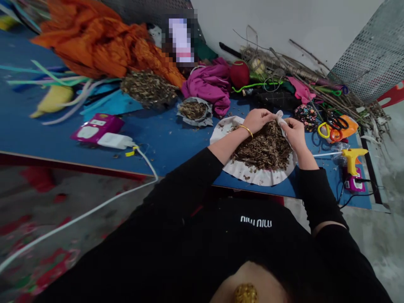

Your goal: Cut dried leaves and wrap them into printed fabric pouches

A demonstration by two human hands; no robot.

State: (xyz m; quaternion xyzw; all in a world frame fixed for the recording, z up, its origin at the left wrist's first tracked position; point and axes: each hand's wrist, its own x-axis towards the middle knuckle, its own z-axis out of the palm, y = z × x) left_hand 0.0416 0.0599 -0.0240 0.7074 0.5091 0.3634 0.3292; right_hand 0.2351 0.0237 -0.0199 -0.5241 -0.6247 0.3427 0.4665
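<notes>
A round white sheet, thin cloth or paper, lies on the blue table with a heap of dry brown plant bits spread over it. At its far edge a corner of the sheet is gathered upward in a small twist. My left hand, with a gold bangle at the wrist, pinches this fold from the left. From the other side, my right hand grips the same raised edge between thumb and fingers. Just left of the sheet sits a small open bundle filled with similar brown bits.
A purple power strip with a white charger trails a cable off the front edge. Yellow glue gun and scissors lie at right. Behind are purple cloth, orange cloth, twigs and a brown clump.
</notes>
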